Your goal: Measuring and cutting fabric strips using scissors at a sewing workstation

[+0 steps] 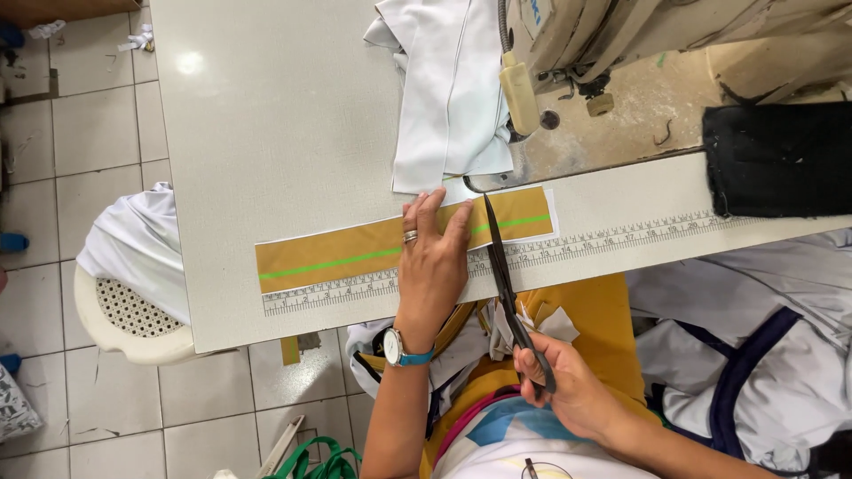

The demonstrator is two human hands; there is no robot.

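Note:
My left hand [432,257] lies flat, fingers together, on a long tan template strip [346,253] with a green line along it, which rests on a white fabric strip at the table's front edge. A ring is on one finger and a watch on the wrist. My right hand [568,386] grips the handles of black scissors [502,266]. The blades point away from me and lie across the strip just right of my left fingertips.
A printed ruler [577,247] runs along the white table's [266,133] front edge. White fabric [448,89] lies under the beige sewing machine [568,44] at the back. A black cloth [779,160] sits right. A white chair [133,284] stands left on the tiled floor.

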